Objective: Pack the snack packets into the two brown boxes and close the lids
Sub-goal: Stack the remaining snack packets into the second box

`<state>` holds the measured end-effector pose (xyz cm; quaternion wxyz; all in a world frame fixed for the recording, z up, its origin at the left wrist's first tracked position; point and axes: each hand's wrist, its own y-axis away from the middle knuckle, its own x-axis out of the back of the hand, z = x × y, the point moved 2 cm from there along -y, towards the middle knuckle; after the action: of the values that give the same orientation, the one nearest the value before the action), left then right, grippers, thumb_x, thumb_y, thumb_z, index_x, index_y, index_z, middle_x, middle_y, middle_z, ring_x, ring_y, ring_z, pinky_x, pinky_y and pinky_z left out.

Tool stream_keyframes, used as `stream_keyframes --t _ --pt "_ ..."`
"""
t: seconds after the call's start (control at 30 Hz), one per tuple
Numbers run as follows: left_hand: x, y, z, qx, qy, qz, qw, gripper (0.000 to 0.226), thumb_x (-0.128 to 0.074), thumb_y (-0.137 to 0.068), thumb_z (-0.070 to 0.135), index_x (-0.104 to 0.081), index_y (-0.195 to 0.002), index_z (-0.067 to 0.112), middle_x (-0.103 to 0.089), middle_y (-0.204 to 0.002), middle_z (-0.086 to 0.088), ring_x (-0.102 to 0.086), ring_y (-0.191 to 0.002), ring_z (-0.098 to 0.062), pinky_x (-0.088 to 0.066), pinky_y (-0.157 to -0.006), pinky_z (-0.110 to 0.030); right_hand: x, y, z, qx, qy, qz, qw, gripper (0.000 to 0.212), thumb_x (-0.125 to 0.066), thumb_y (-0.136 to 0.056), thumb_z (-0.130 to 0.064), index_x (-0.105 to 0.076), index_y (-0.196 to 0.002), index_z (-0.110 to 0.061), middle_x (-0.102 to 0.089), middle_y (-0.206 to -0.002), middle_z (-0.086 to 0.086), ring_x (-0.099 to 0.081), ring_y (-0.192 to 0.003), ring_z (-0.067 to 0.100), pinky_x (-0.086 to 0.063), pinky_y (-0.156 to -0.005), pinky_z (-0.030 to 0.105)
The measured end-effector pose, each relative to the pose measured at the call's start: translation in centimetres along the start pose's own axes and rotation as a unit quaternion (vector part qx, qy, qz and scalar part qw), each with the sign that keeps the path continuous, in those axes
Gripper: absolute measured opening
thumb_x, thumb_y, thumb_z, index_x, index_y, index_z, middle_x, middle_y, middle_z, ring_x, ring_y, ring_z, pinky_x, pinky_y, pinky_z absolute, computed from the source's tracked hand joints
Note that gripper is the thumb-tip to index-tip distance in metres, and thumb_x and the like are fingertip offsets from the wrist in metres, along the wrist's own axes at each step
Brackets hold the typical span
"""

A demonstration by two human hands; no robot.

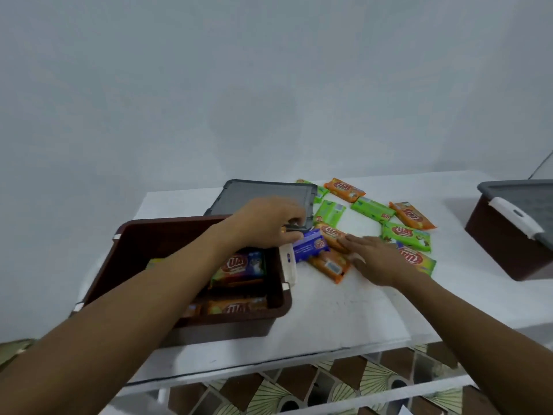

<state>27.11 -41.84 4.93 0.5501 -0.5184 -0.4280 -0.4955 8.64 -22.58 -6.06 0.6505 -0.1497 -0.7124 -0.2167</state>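
Note:
An open brown box (128,235) stands at the left of the white table, with several snack packets (242,266) inside. My left hand (269,221) reaches over its right rim and pinches a blue packet (309,248) just outside the box. My right hand (377,259) lies flat with straight fingers on orange packets (329,266) beside it. Green and orange packets (372,209) lie scattered behind. A second brown box (502,253) with its grey lid on sits at the far right.
A grey lid (263,196) lies flat on the table behind the open box. The white table (344,313) ends at a front edge near me, with a patterned floor (329,390) below. A plain wall rises behind.

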Motion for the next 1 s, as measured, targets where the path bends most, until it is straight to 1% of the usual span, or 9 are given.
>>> stream_keyframes --t 0.13,0.2,0.27,0.43,0.57,0.7,0.77,0.87,1.0 --pt "-2.8 -5.2 4.1 -0.032 -0.048 -0.093 0.994 0.024 -0.062 -0.088 0.041 -0.059 -0.106 0.026 -0.056 -0.103 0.006 -0.052 -0.092 -0.013 -0.049 -0.075 -0.032 -0.4 1.3 3.6 -0.026 0.036 0.055 0.998 0.040 -0.051 -0.092 -0.051 -0.054 -0.130 -0.039 -0.042 -0.151 -0.005 -0.032 -0.141 0.023 -0.027 -0.111 0.051" --pt "-4.8 -7.2 5.4 -0.037 -0.107 -0.159 0.981 0.033 -0.065 -0.086 0.040 -0.059 -0.113 0.024 -0.056 -0.106 0.004 -0.052 -0.096 -0.015 -0.047 -0.072 -0.032 0.0 1.1 4.2 -0.015 0.042 0.076 0.996 0.026 -0.054 -0.088 -0.052 -0.061 -0.103 -0.032 -0.059 -0.130 -0.002 -0.046 -0.130 0.025 -0.031 -0.106 0.050" --pt "-6.8 -8.6 6.2 -0.034 -0.159 -0.200 0.966 0.039 -0.070 -0.082 0.037 -0.059 -0.117 0.022 -0.057 -0.106 0.001 -0.054 -0.100 -0.018 -0.044 -0.071 -0.032 -0.1 1.0 4.7 -0.028 0.031 0.067 0.997 0.024 -0.055 -0.085 -0.051 -0.050 -0.088 -0.027 -0.062 -0.098 -0.003 -0.057 -0.105 0.024 -0.038 -0.092 0.042" --pt "-10.2 -10.2 6.2 -0.041 -0.244 -0.248 0.936 0.073 -0.083 -0.067 0.042 -0.051 -0.131 0.025 -0.059 -0.122 0.000 -0.053 -0.115 -0.023 -0.045 -0.096 -0.042 0.3 0.8 6.2 -0.066 -0.146 0.094 0.983 0.053 -0.077 -0.064 -0.043 -0.045 -0.101 -0.024 -0.057 -0.099 0.000 -0.051 -0.088 0.021 -0.043 -0.074 0.036" --pt "-10.7 -11.2 6.5 -0.053 -0.224 -0.269 0.935 0.061 -0.082 -0.068 0.039 -0.055 -0.120 0.024 -0.060 -0.110 0.002 -0.058 -0.101 -0.020 -0.049 -0.087 -0.039 1.5 1.0 8.1 -0.088 -0.252 0.116 0.957 0.070 -0.080 -0.066 -0.028 -0.048 -0.127 -0.014 -0.059 -0.119 0.007 -0.060 -0.102 0.023 -0.054 -0.083 0.039" --pt "-8.4 -12.1 6.6 0.094 0.090 -0.228 0.965 0.060 -0.080 -0.074 0.028 -0.050 -0.126 0.021 -0.055 -0.111 0.004 -0.054 -0.099 -0.017 -0.049 -0.085 -0.032 2.6 0.9 10.7 -0.136 -0.287 0.085 0.944 0.050 -0.085 -0.068 -0.034 -0.060 -0.105 -0.011 -0.064 -0.103 0.006 -0.059 -0.090 0.019 -0.053 -0.078 0.037" --pt "-6.5 -12.3 6.9 0.161 0.291 -0.141 0.933 0.059 -0.076 -0.079 0.015 -0.047 -0.131 0.018 -0.056 -0.114 0.001 -0.057 -0.104 -0.017 -0.051 -0.087 -0.031 2.7 0.9 11.5 -0.176 -0.321 0.063 0.929 0.044 -0.084 -0.070 -0.036 -0.060 -0.097 -0.012 -0.063 -0.095 0.004 -0.059 -0.084 0.017 -0.053 -0.073 0.036" --pt "-4.1 -12.1 7.1 0.226 0.491 -0.044 0.840 0.052 -0.070 -0.084 0.002 -0.047 -0.128 0.019 -0.064 -0.109 0.001 -0.066 -0.095 -0.012 -0.057 -0.071 -0.022 2.8 0.9 11.9 -0.198 -0.400 0.044 0.894 0.029 -0.076 -0.077 -0.018 -0.059 -0.098 -0.007 -0.067 -0.095 0.014 -0.062 -0.074 0.020 -0.054 -0.065 0.037" --pt "-2.3 -11.2 6.0 0.244 0.545 -0.030 0.802 0.043 -0.068 -0.085 -0.002 -0.051 -0.121 0.016 -0.066 -0.107 -0.006 -0.070 -0.093 -0.018 -0.058 -0.069 -0.026 3.9 1.6 11.1 -0.195 -0.612 -0.020 0.766 0.028 -0.071 -0.080 -0.001 -0.057 -0.104 -0.003 -0.068 -0.103 0.020 -0.071 -0.081 0.028 -0.061 -0.064 0.037"
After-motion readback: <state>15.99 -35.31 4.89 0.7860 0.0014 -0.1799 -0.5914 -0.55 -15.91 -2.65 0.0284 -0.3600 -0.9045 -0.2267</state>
